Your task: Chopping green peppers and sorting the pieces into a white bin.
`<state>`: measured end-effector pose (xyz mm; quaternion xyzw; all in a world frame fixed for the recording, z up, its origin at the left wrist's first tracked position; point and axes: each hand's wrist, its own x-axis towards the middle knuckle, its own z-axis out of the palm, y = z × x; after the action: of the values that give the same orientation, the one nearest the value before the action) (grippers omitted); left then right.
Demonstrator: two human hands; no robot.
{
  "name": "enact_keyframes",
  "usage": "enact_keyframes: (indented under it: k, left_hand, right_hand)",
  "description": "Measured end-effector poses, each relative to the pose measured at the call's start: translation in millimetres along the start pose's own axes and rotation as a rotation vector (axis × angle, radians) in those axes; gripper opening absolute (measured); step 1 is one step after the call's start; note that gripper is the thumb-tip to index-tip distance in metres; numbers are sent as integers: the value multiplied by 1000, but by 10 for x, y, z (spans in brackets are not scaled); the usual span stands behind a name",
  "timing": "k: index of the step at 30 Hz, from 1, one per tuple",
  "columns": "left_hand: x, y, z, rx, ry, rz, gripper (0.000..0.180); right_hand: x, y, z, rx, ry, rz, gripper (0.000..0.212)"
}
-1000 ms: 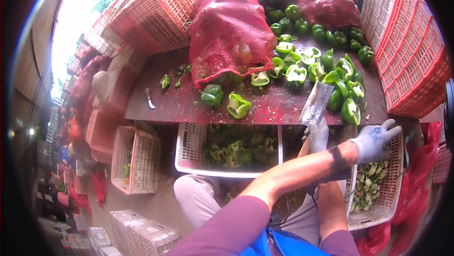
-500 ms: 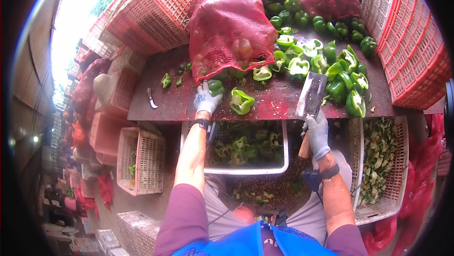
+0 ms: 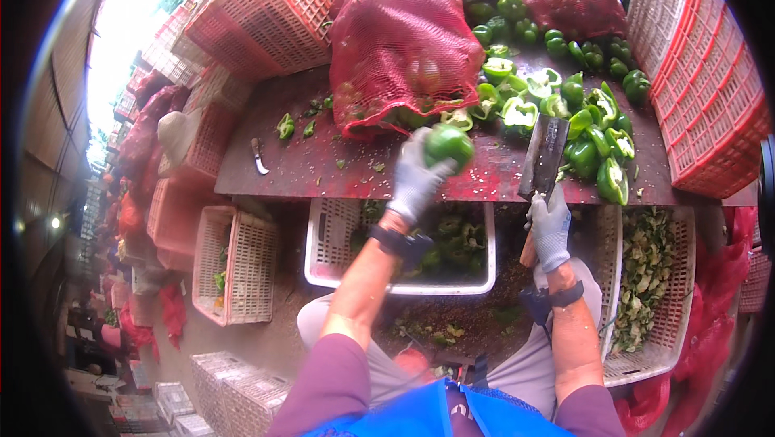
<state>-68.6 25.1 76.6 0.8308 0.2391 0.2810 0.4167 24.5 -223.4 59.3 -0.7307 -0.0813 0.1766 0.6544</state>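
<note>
My gloved left hand [image 3: 416, 177] is wrapped round a whole green bell pepper [image 3: 449, 148], held over the front of the stained dark table [image 3: 282, 167]. In my gloved right hand [image 3: 550, 231] is a cleaver by its wooden handle; the broad dark blade of the cleaver [image 3: 546, 156] points away from me over the table edge. Cut pepper halves [image 3: 518, 114] are heaped just beyond and to the right of the blade. Behind my left hand lies a red mesh sack [image 3: 404, 41], bulging with peppers.
A small curved knife [image 3: 258, 156] lies on the table at left. Below the edge stands a white-rimmed crate [image 3: 404, 285] of pepper pieces. Another crate [image 3: 638, 368] holds pale green scraps. Red crates [image 3: 702, 90] flank the table; whole peppers [image 3: 593, 54] lie toward the back.
My left hand has moved right and lifted a whole pepper from by the sack's mouth. The cut piece at the front edge no longer shows on the table. The cleaver has stayed nearly in place.
</note>
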Motion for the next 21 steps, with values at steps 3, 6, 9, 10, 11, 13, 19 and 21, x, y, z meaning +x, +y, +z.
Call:
enact_keyframes:
  k: [3, 6, 9, 10, 11, 13, 19, 21]
  left_hand:
    - [-207, 104, 618, 234, -125, 222, 81]
    - [-249, 1, 1016, 297, -196, 144, 84]
    - [-208, -58, 1095, 328, -195, 157, 84]
    - [-199, -75, 1102, 335, -202, 162, 84]
    - [-209, -98, 1091, 321, -218, 134, 85]
    - [-207, -100, 1056, 337, -251, 116, 87]
    - [-160, 11, 932, 356, -403, 6, 88]
    - [-140, -47, 922, 357, -400, 38, 89]
  right_hand:
    - [-35, -38, -44, -179, 7, -61, 24]
    - [-54, -21, -97, -569, 73, -272, 23]
    - [-34, 23, -186, -700, 26, -326, 26]
    - [-37, 19, -202, -717, 8, -316, 26]
    - [-57, 22, -218, -736, -13, -304, 26]
    - [-102, 14, -225, -834, -61, -361, 22]
    - [-199, -31, -338, -961, -190, -285, 23]
    - [-175, -3, -322, -966, -233, -235, 24]
